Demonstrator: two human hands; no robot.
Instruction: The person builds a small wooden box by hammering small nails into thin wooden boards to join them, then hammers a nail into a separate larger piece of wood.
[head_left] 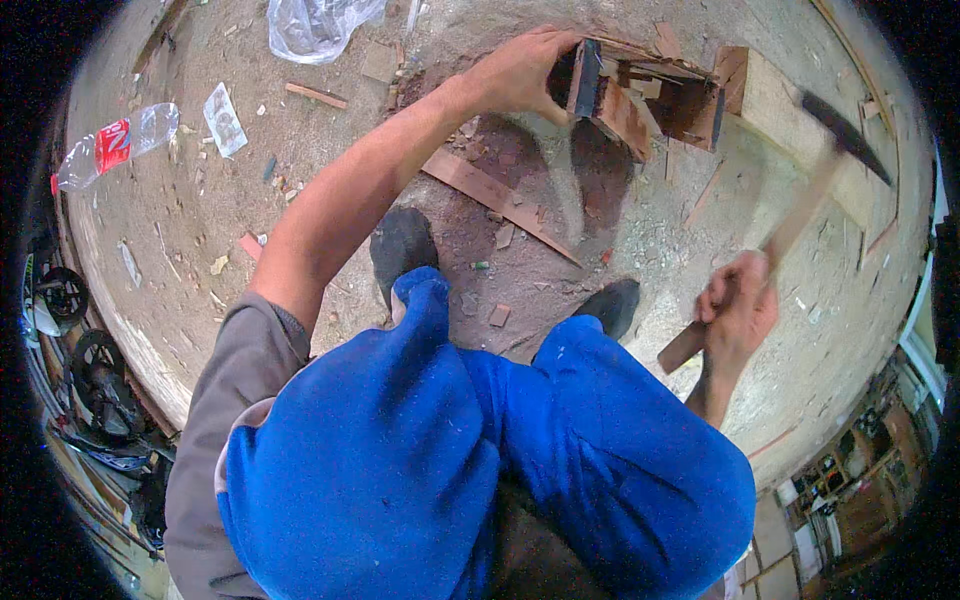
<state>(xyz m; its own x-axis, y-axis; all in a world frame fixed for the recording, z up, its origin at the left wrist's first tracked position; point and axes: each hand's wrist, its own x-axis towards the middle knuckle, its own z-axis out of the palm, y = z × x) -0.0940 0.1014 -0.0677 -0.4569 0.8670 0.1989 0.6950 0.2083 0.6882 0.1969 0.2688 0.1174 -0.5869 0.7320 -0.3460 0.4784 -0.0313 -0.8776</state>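
Observation:
My left hand [525, 75] is stretched out ahead and grips the left end of an open wooden box frame [625, 115], thumb on its near side and fingers over the top. The frame has dark edges and hollow compartments, and its right end is beside a pale wooden beam [780, 105]. In my right hand [740, 310] is a hammer [815, 200], held low on its wooden handle. The dark head is raised toward the upper right, over the beam, apart from the frame. The handle is slightly smeared by motion.
A flat wooden strip [500, 200] lies between my shoes, among scattered wood scraps. An empty plastic bottle [118, 145] with a red label lies at the left. A clear plastic bag [320, 25] is at the far edge. Wheels [100, 375] stand at the lower left.

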